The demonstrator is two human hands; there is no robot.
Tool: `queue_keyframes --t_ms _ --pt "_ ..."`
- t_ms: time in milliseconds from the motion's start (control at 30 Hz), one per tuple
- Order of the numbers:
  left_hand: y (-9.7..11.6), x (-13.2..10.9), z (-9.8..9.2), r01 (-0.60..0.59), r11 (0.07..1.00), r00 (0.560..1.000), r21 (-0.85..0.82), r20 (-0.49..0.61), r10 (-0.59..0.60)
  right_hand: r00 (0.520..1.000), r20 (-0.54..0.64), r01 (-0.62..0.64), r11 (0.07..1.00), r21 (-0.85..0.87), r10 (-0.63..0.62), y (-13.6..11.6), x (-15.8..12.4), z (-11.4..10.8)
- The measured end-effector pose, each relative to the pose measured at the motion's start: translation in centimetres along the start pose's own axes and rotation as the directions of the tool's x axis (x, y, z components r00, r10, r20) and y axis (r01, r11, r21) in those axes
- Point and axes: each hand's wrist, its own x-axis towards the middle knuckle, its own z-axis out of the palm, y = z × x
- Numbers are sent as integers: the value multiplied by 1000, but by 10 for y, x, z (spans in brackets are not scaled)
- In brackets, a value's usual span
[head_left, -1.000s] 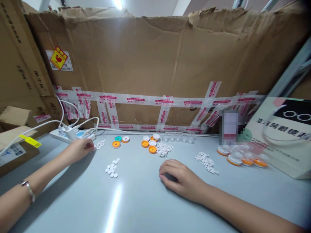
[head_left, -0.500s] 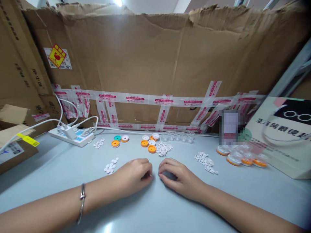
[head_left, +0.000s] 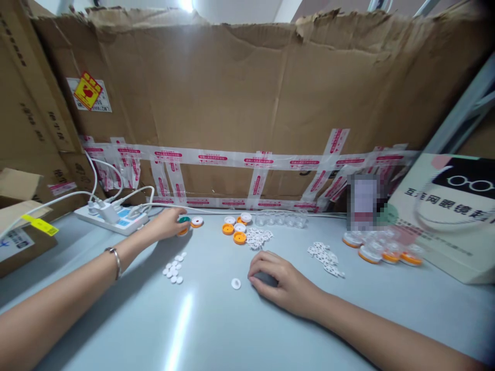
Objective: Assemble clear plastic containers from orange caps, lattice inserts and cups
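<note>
My left hand reaches to the back left, its fingers closed on the edge of a green round cap. Just below that cap shows an orange disc, partly covered. A white-topped disc with an orange rim lies right beside them. My right hand rests on the table with fingers curled and thumb against fingertips; what they hold, if anything, is hidden. One small white round piece lies left of its fingertips. Several small white discs are scattered nearer me, below my left wrist.
Orange and white discs sit mid-table by a pile of white cut-out pieces; another pile is to the right. Clear plastic cups stand behind. Clear-topped orange discs, a power strip and a cardboard wall border the area.
My left hand has moved from the middle to the back left and onto the green cap. The small white round piece now shows where it was. My right hand stays nearly still.
</note>
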Motion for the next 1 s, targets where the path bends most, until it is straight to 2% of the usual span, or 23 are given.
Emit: queue_keyframes --t_ms 133,267,367,433,500,533,633,700,833,1000 --pt "-2 3 15 -6 1000 1000 0 4 6 1000 -5 16 1000 -11 -16 1 -1 0" --pt "6 0 5 -22 1000 999 -14 -27 22 1000 -10 30 1000 -8 -30 3 -2 1" --pt "28 -13 -11 -59 996 996 -64 -71 55 1000 -13 21 1000 11 -21 4 -3 1" --pt "50 -31 -17 -139 979 989 -146 -67 130 1000 -21 2 1000 27 -1 4 -3 1" --pt "75 -51 -16 -331 882 940 -335 -35 339 999 -29 -12 999 41 14 4 -3 1" --pt "86 -61 -13 -396 838 909 -375 -33 415 999 -31 -14 999 45 15 4 -3 1" --pt "107 -84 1 -466 779 841 -420 64 538 999 -32 -5 999 52 7 4 -2 1" --pt "111 -91 10 -458 784 831 -418 111 545 1000 -31 1 999 53 1 5 -2 1" --pt "109 -93 22 -412 823 847 -390 169 504 999 -33 18 998 54 -16 7 -3 2" --pt "105 -92 24 -368 818 874 -443 136 467 999 -51 11 998 58 -8 7 -4 4"
